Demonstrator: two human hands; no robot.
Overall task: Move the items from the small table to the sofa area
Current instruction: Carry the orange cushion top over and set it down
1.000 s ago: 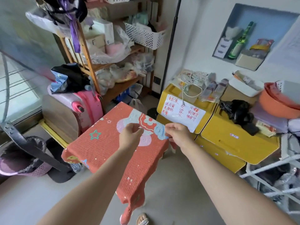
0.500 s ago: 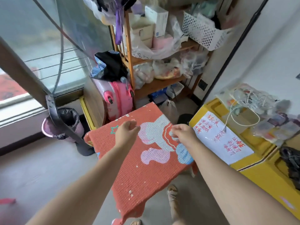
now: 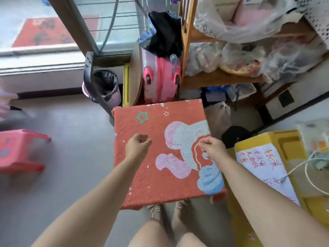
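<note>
A wooden shelf unit (image 3: 220, 79) crammed with filmy plastic bags fills the upper right, and a yellow moulded plastic box (image 3: 286, 150) bearing a white sheet with red handwriting (image 3: 263, 168) and a white cord sits at the right edge of the floor. In the middle stands the small table, draped in an orange-red knitted cloth with a pink, white and blue cartoon figure (image 3: 151, 166); its top carries nothing but the cloth, and the person's feet show just below its near edge. Behind its far edge a pink hard-shell suitcase (image 3: 160, 82) stands upright under a black garment, with a pink bin lined with a black bag (image 3: 105, 86) to its left. A red plastic stool (image 3: 19, 150) sits near the left edge of the floor. Above the cloth the left hand (image 3: 138, 148) is loosely curled with nothing visible in it, and the right hand (image 3: 212, 148) has its fingers drawn together near the figure; whether it pinches the cloth cannot be told.
</note>
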